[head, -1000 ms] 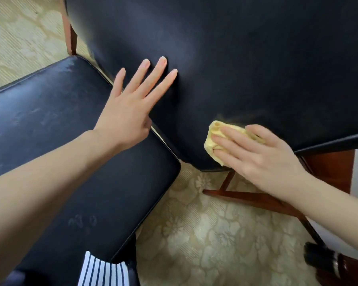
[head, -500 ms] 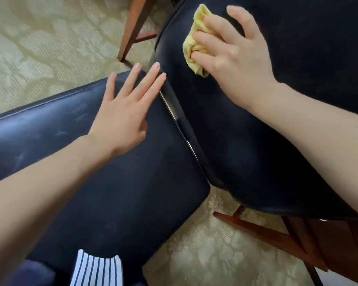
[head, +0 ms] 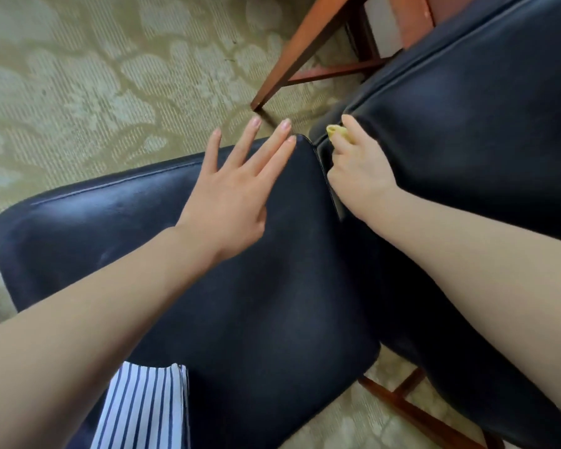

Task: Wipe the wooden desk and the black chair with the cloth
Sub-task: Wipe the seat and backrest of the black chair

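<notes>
Black chair [head: 305, 254] is being wiped: chair part of job judged in hand

Left hand [head: 230, 192] is held over far corner of seat [head: 110, 228], fingers straight and spread, nothing held; touching or not, cannot be told

Right hand [head: 360, 166] is curled round yellow cloth [head: 337, 132]

Cloth is mostly hidden, pressed at low corner of chair back [head: 467, 140], just beside seat

Next: cloth likely needs to be dragged along gap between seat and back, pushed firmly so dust is caught

Soft daylight, mild blur, wide-angle edges.
</notes>
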